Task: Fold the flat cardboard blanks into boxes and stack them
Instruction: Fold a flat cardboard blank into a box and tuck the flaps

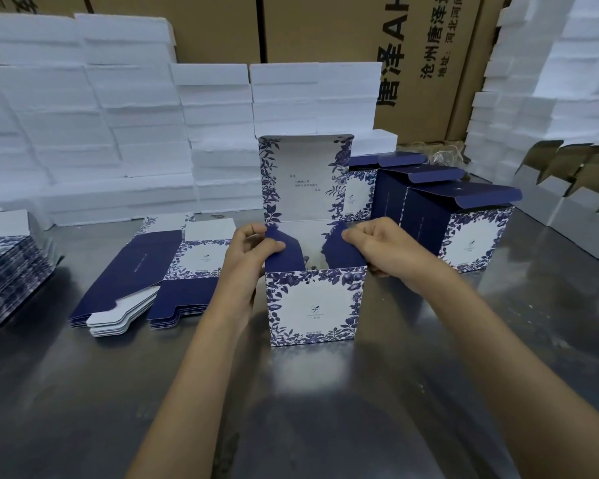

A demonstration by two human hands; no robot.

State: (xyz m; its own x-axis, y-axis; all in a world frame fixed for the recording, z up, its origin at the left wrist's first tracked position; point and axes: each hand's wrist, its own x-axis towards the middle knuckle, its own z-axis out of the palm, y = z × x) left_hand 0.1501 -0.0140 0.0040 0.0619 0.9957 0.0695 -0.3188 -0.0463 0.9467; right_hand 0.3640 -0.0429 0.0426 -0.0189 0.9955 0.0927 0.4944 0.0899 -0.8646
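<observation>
On the steel table: my box (314, 305) stands upright at the centre, its floral front facing me, its lid (305, 178) raised straight up at the back.
Left hand: my left hand (248, 252) pinches the navy left side flap (280, 252), thumb on top, fingers curled beneath.
Right hand: my right hand (381, 247) pinches the navy right side flap (339, 248) the same way.
Flaps: both slant inward over the open top.
Flat blanks: one pile (146, 281) lies just left of my box; another (7, 264) sits at the table's left edge.
Finished boxes: a group (464, 229) stands behind and to the right, lids up.
Behind: white foam slabs (83, 126) stacked high, brown cartons (325, 29) beyond.
</observation>
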